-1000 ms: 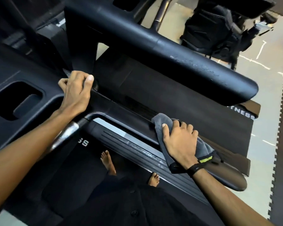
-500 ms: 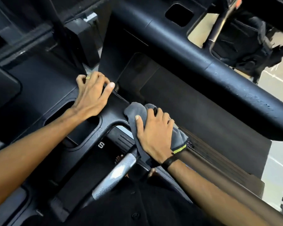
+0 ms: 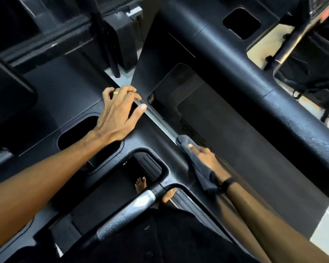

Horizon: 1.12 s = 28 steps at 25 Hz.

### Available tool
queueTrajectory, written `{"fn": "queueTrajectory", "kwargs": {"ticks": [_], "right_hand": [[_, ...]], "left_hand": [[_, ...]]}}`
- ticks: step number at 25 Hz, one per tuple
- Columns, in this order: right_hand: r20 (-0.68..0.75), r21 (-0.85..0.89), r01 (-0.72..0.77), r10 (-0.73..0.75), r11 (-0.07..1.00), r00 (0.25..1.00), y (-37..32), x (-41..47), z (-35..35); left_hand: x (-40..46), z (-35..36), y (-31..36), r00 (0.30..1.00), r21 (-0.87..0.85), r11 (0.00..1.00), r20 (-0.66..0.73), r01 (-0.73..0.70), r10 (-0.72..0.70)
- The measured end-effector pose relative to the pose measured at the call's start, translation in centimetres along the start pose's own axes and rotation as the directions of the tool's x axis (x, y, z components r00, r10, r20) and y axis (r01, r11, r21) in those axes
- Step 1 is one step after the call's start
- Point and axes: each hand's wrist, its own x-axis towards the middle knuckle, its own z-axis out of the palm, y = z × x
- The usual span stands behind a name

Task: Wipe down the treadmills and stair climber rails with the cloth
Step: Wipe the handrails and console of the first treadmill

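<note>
Right hand (image 3: 207, 158) presses soft grey cloth (image 3: 199, 168) onto textured black console (image 3: 146, 137).

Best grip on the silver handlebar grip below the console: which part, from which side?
Take the silver handlebar grip around its middle, coming from above with fingers wrapped across its axis. It is a round bar running diagonally from lower left up to the black console frame, with open space below it. It looks beaded with droplets, so a full wrap probably holds better than a pinch.
</note>
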Motion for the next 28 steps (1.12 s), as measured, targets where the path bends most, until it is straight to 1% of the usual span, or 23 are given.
{"fn": "queueTrajectory", "kwargs": {"ticks": [1,2,3,5,6,7,9,10,11,13,14,15,16,17,18,19,20,21,22,23,25,26,28], "right_hand": [[-0.118,-0.104,-0.014,0.001,0.995,0.993,0.8,-1.2,0.5],[-0.267,-0.265,-0.013,-0.061,0.964,0.962,0.8,-2.6,1.6],[-0.358,-0.413,0.006,-0.168,0.911,0.918,-0.3,-4.1,2.9],[-0.425,-0.493,0.089,-0.328,0.866,0.843,-3.9,-4.9,5.7],[-0.417,-0.476,0.128,-0.351,0.870,0.838,-6.1,-3.7,6.5],[-0.353,-0.420,0.163,-0.326,0.893,0.877,-8.2,-1.9,6.3],[-0.180,-0.142,0.185,-0.209,0.972,0.961,-10.4,2.6,4.4],[-0.054,-0.008,0.174,-0.174,0.985,0.983,-10.0,4.0,3.3],[0.046,0.046,0.211,-0.213,0.976,0.976,-8.8,4.2,2.4],[0.103,-0.053,0.296,-0.289,0.954,0.952,-4.9,2.6,1.2],[0.134,-0.095,0.277,-0.263,0.956,0.955,-2.8,1.8,0.4],[0.113,-0.095,0.185,-0.174,0.978,0.978,-1.1,0.8,-0.1],[-0.031,-0.166,0.094,-0.100,0.982,0.994,0.4,-0.5,0.0],[-0.211,-0.280,0.040,-0.102,0.959,0.972,0.9,-1.8,1.0],[-0.340,-0.438,0.034,-0.200,0.898,0.919,0.2,-3.1,2.5],[-0.390,-0.522,0.059,-0.300,0.851,0.870,-1.6,-3.9,4.2],[-0.439,-0.542,0.117,-0.398,0.832,0.805,-4.1,-4.0,5.8],[-0.418,-0.505,0.176,-0.417,0.845,0.807,-6.6,-3.3,6.5],[-0.338,-0.438,0.207,-0.374,0.875,0.864,-9.1,-2.0,6.1],[-0.225,-0.327,0.258,-0.340,0.909,0.913,-11.0,0.0,5.0],[-0.023,-0.029,0.229,-0.230,0.973,0.973,-11.1,3.3,2.7],[0.085,0.011,0.203,-0.203,0.979,0.975,-9.8,3.3,1.8],[0.134,-0.143,0.180,-0.162,0.973,0.978,-5.5,1.6,0.8]], "left_hand": [[-0.1,0.0,0.0,1.000,-0.003,1.000,-0.010,0.004,-0.004],[-0.2,0.1,0.0,1.000,-0.008,1.000,-0.012,0.005,-0.005],[-0.2,0.2,0.0,1.000,-0.016,1.000,-0.008,0.008,-0.008],[-0.1,0.0,0.0,1.000,-0.021,1.000,-0.001,0.020,-0.020],[-0.1,-0.1,0.1,1.000,-0.018,1.000,0.001,0.025,-0.025],[0.0,-0.2,0.2,1.000,-0.012,1.000,0.003,0.027,-0.027],[0.0,-0.4,0.3,0.999,-0.010,1.000,0.022,0.024,-0.024],[0.0,-0.4,0.3,0.999,-0.018,1.000,0.027,0.024,-0.023],[-0.1,-0.4,0.3,0.999,-0.022,0.999,0.024,0.024,-0.023],[-0.2,-0.4,0.3,1.000,-0.019,0.999,0.017,0.027,-0.026],[-0.1,-0.3,0.1,1.000,-0.018,0.999,0.014,0.027,-0.027],[-0.1,-0.2,0.0,1.000,-0.017,1.000,0.007,0.025,-0.025],[-0.1,-0.2,0.0,1.000,-0.016,1.000,-0.003,0.021,-0.021],[0.0,-0.2,0.1,1.000,-0.022,1.000,-0.013,0.013,-0.013],[0.2,0.0,0.1,1.000,-0.037,0.999,-0.015,0.006,-0.007],[0.2,0.2,0.0,1.000,-0.047,0.999,-0.012,0.003,-0.003],[0.0,0.1,-0.2,1.000,-0.033,0.999,-0.017,0.001,-0.002],[-0.1,0.1,-0.3,1.000,-0.019,1.000,-0.025,0.001,-0.002],[-0.1,0.1,-0.4,1.000,-0.015,1.000,-0.031,-0.002,0.002],[0.0,-0.1,-0.3,1.000,-0.004,1.000,-0.022,-0.012,0.012],[0.0,0.0,0.1,1.000,0.005,1.000,0.005,-0.024,0.024],[0.0,-0.1,0.1,1.000,-0.001,1.000,0.012,-0.020,0.020],[-0.3,-0.2,-0.2,1.000,-0.005,1.000,0.004,-0.006,0.006]]}}
